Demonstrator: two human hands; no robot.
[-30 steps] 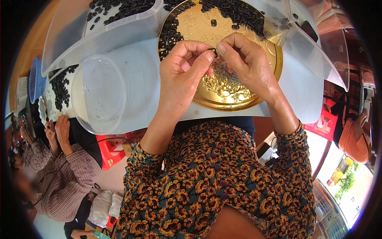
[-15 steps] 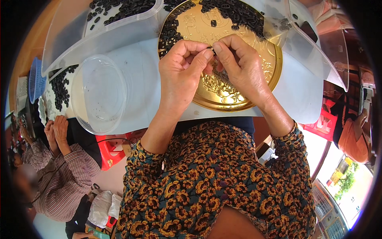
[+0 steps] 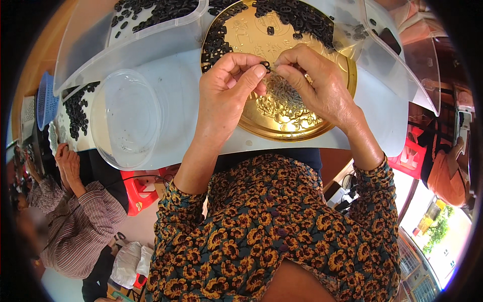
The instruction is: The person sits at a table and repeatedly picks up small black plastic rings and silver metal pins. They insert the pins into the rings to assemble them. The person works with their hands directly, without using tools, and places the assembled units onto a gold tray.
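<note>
Gold-coloured round tray [image 3: 322, 128] is seen at upper centre of the frame on a white counter [image 3: 176, 90], black ring-shaped pieces [image 3: 297, 15] heaped along its far edge. Above it, a small black ring [image 3: 265, 66] is pinched between the left hand [image 3: 226, 90] and right hand [image 3: 317, 83], fingertips pressed together. A clear plastic bowl [image 3: 126, 118] is set at left.

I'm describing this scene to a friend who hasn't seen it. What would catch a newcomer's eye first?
The gold tray at centre top, heaped with small black rings along its far edge. Above it the left hand and right hand meet, pinching one ring between their fingertips. A clear bowl sits to the left.
</note>
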